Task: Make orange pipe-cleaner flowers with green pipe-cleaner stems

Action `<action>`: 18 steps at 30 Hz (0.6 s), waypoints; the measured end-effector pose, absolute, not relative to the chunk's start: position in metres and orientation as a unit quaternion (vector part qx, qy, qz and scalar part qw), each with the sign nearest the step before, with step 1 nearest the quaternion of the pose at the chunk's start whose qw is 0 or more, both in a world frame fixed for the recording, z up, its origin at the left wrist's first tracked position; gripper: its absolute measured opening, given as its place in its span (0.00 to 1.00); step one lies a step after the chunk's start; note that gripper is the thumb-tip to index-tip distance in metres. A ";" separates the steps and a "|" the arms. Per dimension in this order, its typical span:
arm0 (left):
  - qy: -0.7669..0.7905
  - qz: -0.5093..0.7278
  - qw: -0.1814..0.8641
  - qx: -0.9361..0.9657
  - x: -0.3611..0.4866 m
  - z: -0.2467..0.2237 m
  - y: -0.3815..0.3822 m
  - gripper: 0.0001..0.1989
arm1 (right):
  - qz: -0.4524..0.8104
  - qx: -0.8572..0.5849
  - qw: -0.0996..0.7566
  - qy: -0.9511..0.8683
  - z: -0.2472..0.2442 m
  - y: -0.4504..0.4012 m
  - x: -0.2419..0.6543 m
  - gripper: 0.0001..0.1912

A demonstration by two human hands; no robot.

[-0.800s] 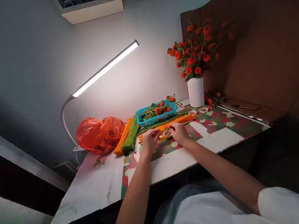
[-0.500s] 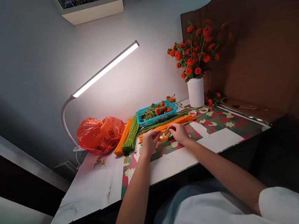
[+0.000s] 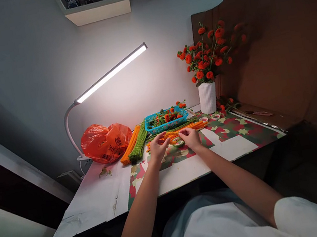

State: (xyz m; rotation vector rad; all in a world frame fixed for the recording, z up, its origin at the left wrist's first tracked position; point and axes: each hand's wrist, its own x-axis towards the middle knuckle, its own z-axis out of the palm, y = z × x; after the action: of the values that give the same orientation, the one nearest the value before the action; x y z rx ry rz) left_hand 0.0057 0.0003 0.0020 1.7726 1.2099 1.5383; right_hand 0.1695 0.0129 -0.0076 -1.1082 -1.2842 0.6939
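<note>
Both hands working low over the middle of the surface (image 3: 98,194), an orange chenille piece (image 3: 172,133) spanning the space between their fingertips. Right hand (image 3: 180,134) pinching near the piece's right end, its grip narrow and closing on the orange. Left hand (image 3: 166,136) curling around the left end, thumb and forefinger showing a small gap; whether this grip is closing on the piece, cannot tell. A green tape roll (image 3: 178,142) is lying just under and between the hands.

Behind the hands, loose orange stems (image 3: 198,125) are lying lengthwise, with green stems (image 3: 188,122) beside them. To the left, an orange stem bundle (image 3: 131,145) and a green stem bundle (image 3: 138,144) are lying side by side, next to a red-orange plastic bag (image 3: 98,143). Bag is carrying dark Chinese characters, one looking like 光; the others are showing too small and creased to read surely.

A blue basket (image 3: 166,127) is holding orange-red flowers with green stems. Farther right, a white ribbed vase (image 3: 207,98) is standing upright, bearing a tall spray of orange-red blooms (image 3: 205,55); two pale tape rolls (image 3: 209,118) are lying in front of it. A patterned sheet (image 3: 240,128) in red, green and cream is covering part of the surface. A lit desk lamp (image 3: 112,72) is slanting above the bag and bundles.
</note>
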 end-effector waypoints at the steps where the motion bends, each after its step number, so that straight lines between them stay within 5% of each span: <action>1: 0.447 0.573 0.256 0.638 0.006 0.002 0.000 0.21 | 0.307 -0.477 0.608 -0.555 -0.008 0.013 0.169 0.05; 10: 0.466 0.558 0.167 0.666 0.005 0.000 0.000 0.09 | 0.202 -0.483 0.544 -0.656 -0.006 0.009 0.171 0.06; 18: 0.490 0.558 0.128 0.657 0.008 0.001 0.000 0.10 | 0.196 -0.512 0.539 -0.639 -0.005 0.008 0.169 0.05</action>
State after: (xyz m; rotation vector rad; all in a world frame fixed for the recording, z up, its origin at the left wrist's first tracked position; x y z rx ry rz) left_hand 0.0081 -0.0005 0.0005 1.9122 1.4246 1.6245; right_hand 0.1694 0.0084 -0.0053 -1.2183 -1.5191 0.4650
